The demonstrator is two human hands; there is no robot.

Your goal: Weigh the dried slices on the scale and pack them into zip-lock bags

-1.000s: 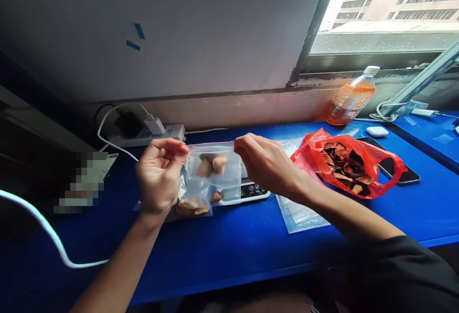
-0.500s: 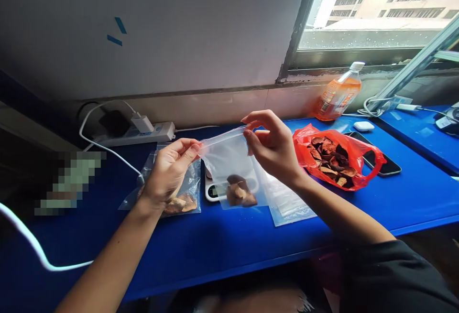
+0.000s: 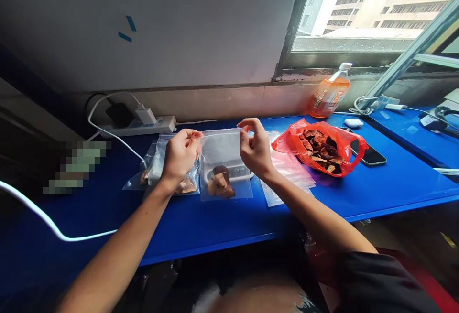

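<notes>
A clear zip-lock bag (image 3: 225, 148) hangs upright between my hands, with several dried brown slices (image 3: 221, 184) at its bottom. My left hand (image 3: 182, 154) pinches the bag's top left corner. At the top right corner, my right hand (image 3: 255, 146) has thumb and fingers closed on the edge. Behind the bag, a white kitchen scale (image 3: 244, 175) shows partly through the plastic. Left of it, partly behind my left hand, lie filled clear bags (image 3: 190, 183) of slices. Flat clear plastic bags (image 3: 274, 193) lie to the right, under my right forearm.
A red plastic bag (image 3: 349, 153) full of dark dried slices stands open at right, beside a phone (image 3: 375, 155) and a white earbud case (image 3: 353, 123). An orange drink bottle (image 3: 330, 92) is by the wall. A power strip (image 3: 163, 124) and white cable (image 3: 68, 236) are at left.
The bag's top edge, tilted before, is now nearly level, and the bag faces me more squarely. My right hand has curled its fingers in closer. The view has shifted slightly.
</notes>
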